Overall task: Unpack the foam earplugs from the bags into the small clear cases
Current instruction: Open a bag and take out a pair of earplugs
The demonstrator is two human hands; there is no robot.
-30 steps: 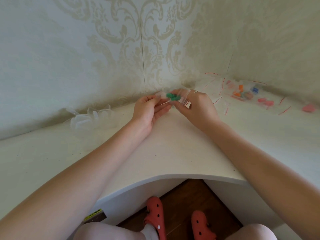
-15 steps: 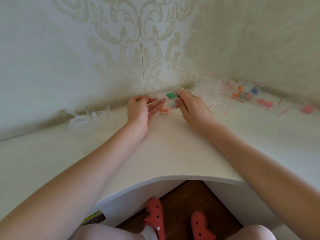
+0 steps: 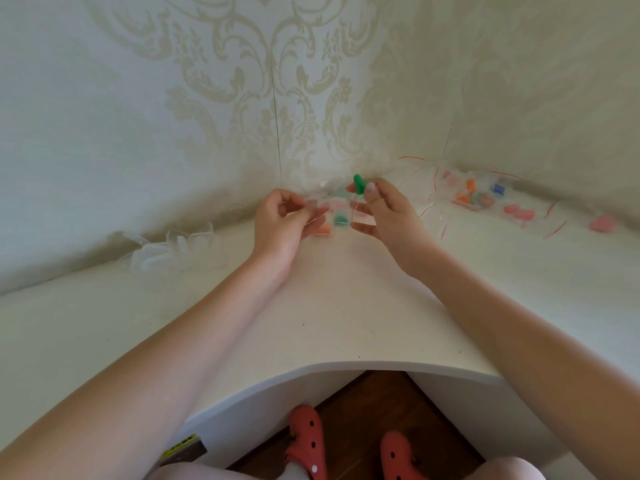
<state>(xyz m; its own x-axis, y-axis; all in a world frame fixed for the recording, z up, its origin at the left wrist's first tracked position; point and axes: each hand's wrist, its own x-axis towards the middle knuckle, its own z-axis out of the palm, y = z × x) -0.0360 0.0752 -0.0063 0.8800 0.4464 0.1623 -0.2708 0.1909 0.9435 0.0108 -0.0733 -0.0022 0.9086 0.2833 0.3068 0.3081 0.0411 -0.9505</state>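
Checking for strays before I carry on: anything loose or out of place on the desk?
Yes. An orange earplug lies loose on the desk between the hands, in no case; a few pink earplugs lie scattered far right.

I have a single view, from a wide-angle camera worn on the head, looking forward and steeply down over the white corner desk [image 3: 329,317]. It faces the inner corner where the two papered walls [image 3: 173,109] meet, with the desk's curved front edge low in frame and the floor [image 3: 363,403] below it. Both forearms reach in from the bottom corners, close to the lens.
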